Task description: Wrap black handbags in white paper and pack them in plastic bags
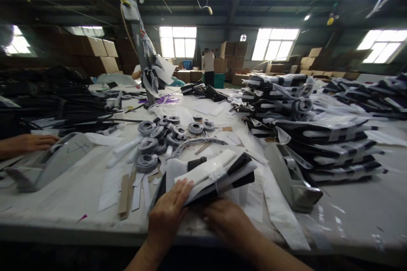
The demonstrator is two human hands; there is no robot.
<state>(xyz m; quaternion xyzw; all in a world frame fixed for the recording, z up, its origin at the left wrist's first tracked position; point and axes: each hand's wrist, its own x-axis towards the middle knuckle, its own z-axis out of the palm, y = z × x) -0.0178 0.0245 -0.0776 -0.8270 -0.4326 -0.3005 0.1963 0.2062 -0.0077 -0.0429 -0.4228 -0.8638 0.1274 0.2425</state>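
In the middle of the near table, a folded bundle of black and white material [203,173] is tilted up, with clear tape across its top. My left hand [168,209] is closed on the bundle's left end, thumb and fingers pressing its upper face. Below the bundle's near edge is my right hand [230,220], smeared by motion; its fingertips are hidden in shadow, so I cannot tell whether they grip. To the right stands a grey tape dispenser [294,182]. Behind the bundle lie several coiled grey straps [148,163].
Wrapped black-and-white bundles [343,148] are stacked at the right. Cardboard strips [124,194] lie left of the bundle. Another person's hand [30,144] rests by a second tape dispenser [63,156]. A metal post [138,42] rises from the table; a person [208,65] stands far back.
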